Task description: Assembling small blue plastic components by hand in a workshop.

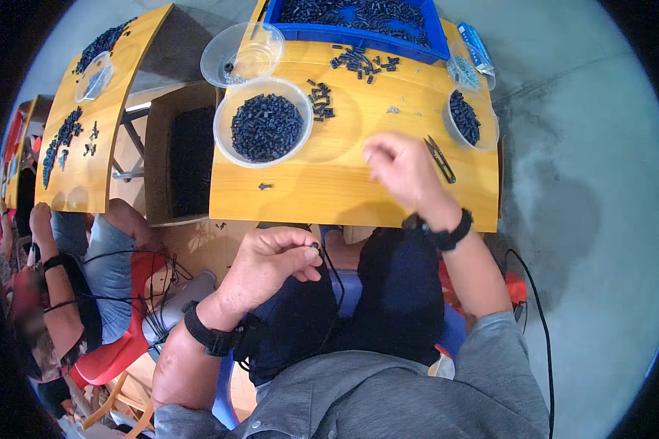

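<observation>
My left hand (274,265) is closed over my lap, just off the table's near edge. A small black plastic piece (315,246) sits pinched between its thumb and fingertips. My right hand (406,170) is raised over the right part of the yellow table (307,201), fingers curled together; whatever they may hold is too small or hidden to make out. Beside that hand lies a pair of black thread snips (440,159). One small dark piece (265,186) rests near the front edge. A round clear tub (222,139) full of black pieces (267,128) stands at the left.
At the back is a blue bin (439,36) of black pieces, with loose piles (362,62) before it. Clear tubs stand at back left (209,55) and right (495,132). An open carton (156,168) is left of the table. A person (69,307) sits at the neighbouring table (117,80).
</observation>
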### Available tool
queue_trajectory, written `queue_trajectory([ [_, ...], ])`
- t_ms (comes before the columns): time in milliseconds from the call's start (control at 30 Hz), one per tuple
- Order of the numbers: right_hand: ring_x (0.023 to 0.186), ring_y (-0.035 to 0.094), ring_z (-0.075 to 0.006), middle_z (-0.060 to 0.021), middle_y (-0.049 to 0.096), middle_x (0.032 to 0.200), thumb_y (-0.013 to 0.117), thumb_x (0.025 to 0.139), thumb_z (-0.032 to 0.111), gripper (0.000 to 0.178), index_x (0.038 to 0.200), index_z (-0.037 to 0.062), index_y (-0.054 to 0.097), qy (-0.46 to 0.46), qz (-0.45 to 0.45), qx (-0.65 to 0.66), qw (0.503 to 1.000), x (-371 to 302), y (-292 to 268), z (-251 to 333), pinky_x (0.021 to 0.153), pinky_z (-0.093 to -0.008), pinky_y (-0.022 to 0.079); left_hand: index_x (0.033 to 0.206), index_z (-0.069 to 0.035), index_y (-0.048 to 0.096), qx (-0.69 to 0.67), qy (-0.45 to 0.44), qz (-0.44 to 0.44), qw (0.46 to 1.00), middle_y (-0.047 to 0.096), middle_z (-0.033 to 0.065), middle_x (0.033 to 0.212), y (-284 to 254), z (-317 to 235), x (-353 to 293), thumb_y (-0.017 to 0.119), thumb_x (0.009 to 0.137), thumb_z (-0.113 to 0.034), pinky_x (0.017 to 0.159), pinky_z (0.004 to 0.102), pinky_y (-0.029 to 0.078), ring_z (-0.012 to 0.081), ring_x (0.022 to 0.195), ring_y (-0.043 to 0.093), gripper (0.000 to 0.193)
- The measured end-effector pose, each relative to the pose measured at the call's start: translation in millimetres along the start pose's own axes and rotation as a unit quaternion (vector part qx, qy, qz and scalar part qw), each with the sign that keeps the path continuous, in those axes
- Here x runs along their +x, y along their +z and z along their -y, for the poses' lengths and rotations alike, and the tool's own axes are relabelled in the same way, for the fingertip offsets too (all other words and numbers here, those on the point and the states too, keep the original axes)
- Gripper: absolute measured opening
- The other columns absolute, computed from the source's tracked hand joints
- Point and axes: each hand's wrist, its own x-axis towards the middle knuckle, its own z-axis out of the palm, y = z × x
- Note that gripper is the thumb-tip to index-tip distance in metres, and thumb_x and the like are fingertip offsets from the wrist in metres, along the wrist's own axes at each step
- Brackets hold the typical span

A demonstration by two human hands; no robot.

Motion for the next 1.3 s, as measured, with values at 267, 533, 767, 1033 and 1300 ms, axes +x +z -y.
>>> queue_trajectory([
  [267,0.077,0.062,-0.0394,-0.0218,0.063,0.079,0.053,0.081,0.005,0.010,0.080,0.0007,0.063,-0.012,-0.152,-0.220,0.963,67.5,-56.2,-88.6,0.070,-0.0438,0.050,0.092,0.003,0.065,0.107,-0.013,0.001,0.994,0.067,0.0066,0.081,-1.2,5.3,6.9,0.059,0.088,-0.003,0.064,0.0224,0.051,0.0117,0.070,0.065,0.009],
  [533,0.080,0.062,-0.0409,-0.0236,0.063,0.080,0.056,0.078,0.012,0.014,0.077,0.0011,0.064,0.034,-0.106,-0.335,0.936,96.1,-50.2,-81.0,0.071,-0.0469,0.050,0.092,0.003,0.066,0.117,-0.007,-0.020,0.993,0.066,0.0062,0.081,-4.6,9.0,5.6,0.059,0.088,-0.002,0.065,0.0228,0.052,0.0114,0.070,0.065,0.009],
  [767,0.081,0.061,-0.0439,-0.0246,0.063,0.083,0.054,0.080,0.011,0.014,0.086,0.0018,0.063,0.056,-0.106,-0.395,0.911,96.3,-39.8,-80.2,0.072,-0.0479,0.050,0.096,0.003,0.065,0.054,0.064,-0.032,0.996,0.067,0.0073,0.083,-5.0,12.9,6.3,0.060,0.089,-0.003,0.065,0.0241,0.054,0.0125,0.071,0.065,0.010],
  [1033,0.069,0.064,-0.0158,-0.0067,0.062,0.074,0.059,0.087,0.009,0.011,0.090,-0.0014,0.060,0.100,-0.091,0.117,0.984,50.0,-28.0,-4.8,0.060,-0.0279,0.055,0.100,0.001,0.064,0.030,0.147,-0.054,0.987,0.068,0.0070,0.085,-4.1,10.2,4.7,0.061,0.090,-0.005,0.066,0.0245,0.054,0.0128,0.071,0.065,0.012],
  [1300,0.068,0.063,-0.0129,-0.0063,0.062,0.081,0.054,0.091,0.003,0.012,0.098,-0.0037,0.060,0.085,0.015,0.423,0.902,-7.3,16.3,34.7,0.060,-0.0257,0.056,0.100,0.000,0.063,0.019,0.141,-0.072,0.987,0.067,0.0062,0.086,-2.1,12.6,4.0,0.061,0.090,-0.006,0.067,0.0237,0.053,0.0119,0.072,0.065,0.011],
])
